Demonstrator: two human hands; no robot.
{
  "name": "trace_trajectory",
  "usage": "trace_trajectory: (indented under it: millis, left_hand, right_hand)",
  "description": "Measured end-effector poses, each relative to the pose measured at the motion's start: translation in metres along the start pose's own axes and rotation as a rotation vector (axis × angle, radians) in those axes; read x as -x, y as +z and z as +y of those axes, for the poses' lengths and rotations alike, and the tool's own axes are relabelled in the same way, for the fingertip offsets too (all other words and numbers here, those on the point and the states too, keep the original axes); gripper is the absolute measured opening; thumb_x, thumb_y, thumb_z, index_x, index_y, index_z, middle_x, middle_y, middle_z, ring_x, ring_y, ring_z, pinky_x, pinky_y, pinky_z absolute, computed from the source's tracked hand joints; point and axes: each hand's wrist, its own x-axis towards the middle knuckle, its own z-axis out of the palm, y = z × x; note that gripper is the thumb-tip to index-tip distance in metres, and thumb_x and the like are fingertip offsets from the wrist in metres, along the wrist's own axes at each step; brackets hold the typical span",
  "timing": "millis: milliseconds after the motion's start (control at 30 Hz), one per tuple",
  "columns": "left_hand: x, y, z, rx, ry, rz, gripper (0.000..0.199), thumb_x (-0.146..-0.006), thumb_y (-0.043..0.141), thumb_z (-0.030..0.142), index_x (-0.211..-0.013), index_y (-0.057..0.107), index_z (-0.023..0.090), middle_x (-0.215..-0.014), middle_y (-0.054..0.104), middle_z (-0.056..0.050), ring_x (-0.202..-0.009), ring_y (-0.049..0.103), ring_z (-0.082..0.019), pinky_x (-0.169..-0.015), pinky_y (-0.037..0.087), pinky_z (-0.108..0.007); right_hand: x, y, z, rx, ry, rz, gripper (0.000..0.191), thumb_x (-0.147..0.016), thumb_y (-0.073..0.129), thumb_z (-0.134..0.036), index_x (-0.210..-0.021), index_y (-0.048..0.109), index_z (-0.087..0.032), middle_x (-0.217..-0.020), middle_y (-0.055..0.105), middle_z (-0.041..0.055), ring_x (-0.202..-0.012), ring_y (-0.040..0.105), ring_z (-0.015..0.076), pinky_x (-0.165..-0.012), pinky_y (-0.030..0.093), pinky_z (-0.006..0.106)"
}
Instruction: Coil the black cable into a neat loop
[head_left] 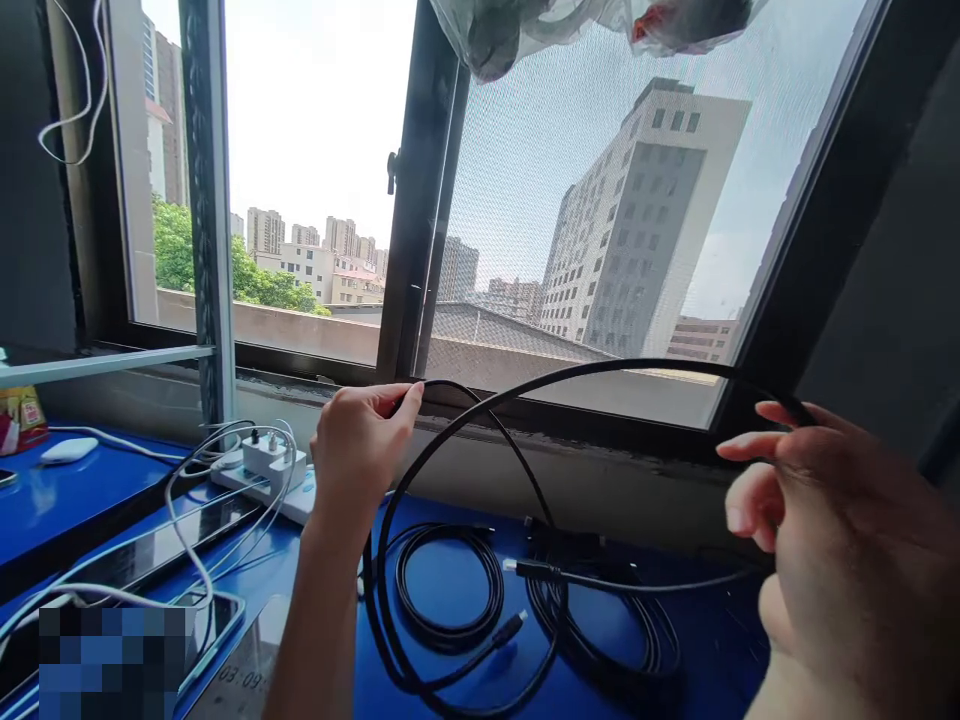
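Observation:
A long black cable [592,368] arches in front of the window between my two hands. My left hand [364,435] pinches it between thumb and fingertips, with loops hanging below toward the blue table. At the right, my right hand [840,530] has the cable running between its partly curled fingers. Beneath the loops, one cable end with a black plug [510,630] hangs or rests over the table; which, I cannot tell. Another black plug [534,570] with a pale tip points left, its cable trailing toward my right hand. Behind them lies a coiled black cable [450,640] beside a second coil [652,640].
On the left stand a white power strip [300,500] with adapters and tangled white cables. Phones and a dark tablet [180,540] lie on the blue table [97,495]. A metal post [217,200] rises before the window. Plastic bags [555,30] hang overhead.

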Motion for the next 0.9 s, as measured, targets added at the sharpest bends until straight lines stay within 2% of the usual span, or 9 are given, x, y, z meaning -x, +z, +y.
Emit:
trace_trajectory:
  millis: [100,167,267,367,500,567,633,767,900]
  left_hand:
    - [-0.001,-0.002,0.002,-0.229,-0.036,0.194,0.022,-0.071,0.061,0.037,-0.079,0.075,0.022,-0.079,0.076,-0.003,-0.09,0.068,-0.027,-0.076,0.047,-0.039]
    - [-0.001,-0.004,0.004,-0.251,-0.059,0.205,0.022,-0.071,0.062,0.035,-0.081,0.076,0.021,-0.081,0.076,-0.005,-0.085,0.069,-0.027,-0.076,0.049,-0.038]
    - [-0.002,-0.007,0.006,-0.282,-0.095,0.242,0.018,-0.072,0.063,0.033,-0.08,0.076,0.023,-0.08,0.076,-0.003,-0.079,0.07,-0.025,-0.07,0.052,-0.034]
    - [-0.002,-0.011,0.005,-0.325,-0.087,0.29,0.018,-0.072,0.063,0.034,-0.079,0.076,0.023,-0.078,0.076,-0.003,-0.08,0.069,-0.026,-0.07,0.052,-0.033]
    - [-0.001,-0.018,0.006,-0.349,-0.067,0.337,0.026,-0.074,0.06,0.037,-0.083,0.076,0.019,-0.073,0.074,-0.003,-0.074,0.067,-0.023,-0.066,0.049,-0.033]
    - [0.001,-0.02,0.008,-0.307,-0.013,0.332,0.029,-0.077,0.056,0.038,-0.084,0.075,0.018,-0.065,0.071,0.0,-0.068,0.065,-0.019,-0.061,0.046,-0.031]
    - [0.002,-0.02,0.011,-0.22,0.088,0.257,0.03,-0.077,0.053,0.038,-0.082,0.074,0.018,-0.053,0.063,0.004,-0.059,0.059,-0.014,-0.054,0.04,-0.028]
    - [0.009,-0.009,0.019,0.031,0.243,-0.001,0.021,-0.075,0.058,0.036,-0.072,0.073,0.021,-0.04,0.045,0.006,-0.04,0.036,-0.007,-0.043,0.025,-0.026]
    - [0.016,0.01,0.024,0.237,0.296,-0.117,0.018,-0.077,0.06,0.032,-0.069,0.072,0.021,-0.041,0.043,0.007,-0.038,0.028,-0.005,-0.041,0.022,-0.025]
  right_hand:
    - [-0.007,-0.002,0.01,-0.038,0.032,-0.033,0.02,-0.073,0.066,-0.042,-0.074,0.059,-0.023,-0.062,0.06,0.0001,-0.036,0.039,0.0097,-0.036,0.02,0.027]
    - [-0.012,-0.004,0.02,-0.089,0.022,0.001,0.022,-0.067,0.067,-0.043,-0.072,0.058,-0.024,-0.06,0.057,-0.0005,-0.036,0.039,0.0105,-0.035,0.018,0.027]
    - [-0.02,-0.008,0.035,-0.167,-0.011,0.105,0.022,-0.059,0.069,-0.038,-0.059,0.05,-0.027,-0.057,0.053,-0.0018,-0.037,0.039,0.0115,-0.033,0.015,0.026]
    - [-0.028,-0.013,0.047,-0.177,0.015,0.23,0.023,-0.054,0.066,-0.034,-0.051,0.044,-0.027,-0.06,0.052,-0.0012,-0.04,0.042,0.0115,-0.033,0.018,0.025]
    - [-0.038,-0.023,0.058,-0.113,0.056,0.476,0.018,-0.044,0.059,-0.038,-0.046,0.046,-0.026,-0.061,0.049,0.0016,-0.041,0.042,0.01,-0.032,0.022,0.023]
    - [-0.041,-0.025,0.06,-0.061,0.05,0.525,0.021,-0.041,0.056,-0.04,-0.041,0.042,-0.025,-0.061,0.049,0.0033,-0.042,0.041,0.0096,-0.032,0.023,0.022]
    - [-0.04,-0.023,0.057,-0.01,0.026,0.467,0.022,-0.042,0.054,-0.041,-0.041,0.04,-0.025,-0.062,0.051,0.0048,-0.044,0.044,0.0107,-0.032,0.027,0.022]
    - [-0.029,-0.005,0.048,0.044,0.004,0.197,0.025,-0.049,0.058,-0.046,-0.054,0.047,-0.025,-0.068,0.059,0.0069,-0.055,0.055,0.0181,-0.037,0.039,0.028]
    - [-0.018,0.017,0.038,0.008,0.099,-0.052,0.051,-0.048,0.067,-0.068,-0.064,0.048,-0.024,-0.075,0.066,0.0083,-0.065,0.064,0.0239,-0.045,0.048,0.035]
